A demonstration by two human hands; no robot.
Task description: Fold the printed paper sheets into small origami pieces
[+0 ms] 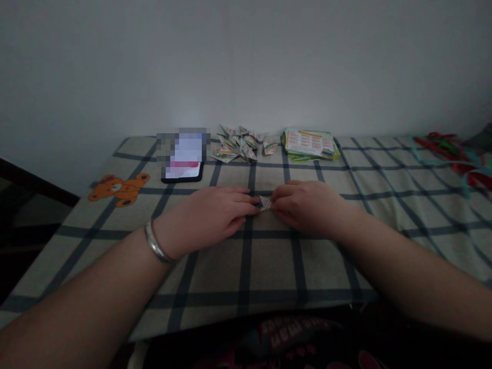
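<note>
My left hand (209,215) and my right hand (307,207) rest on a checked cloth (269,256) and meet at its middle. Between their fingertips sits a small folded printed paper piece (264,203), pinched from both sides. A silver bangle (156,245) circles my left wrist. Further back lies a pile of several similar folded paper pieces (240,144), and to its right a stack of printed paper sheets (310,144).
A phone (184,159) with a lit screen lies at the back left. An orange bear print (119,188) marks the cloth's left side. Red and green ribbons (457,154) lie at the far right. A plain wall rises behind.
</note>
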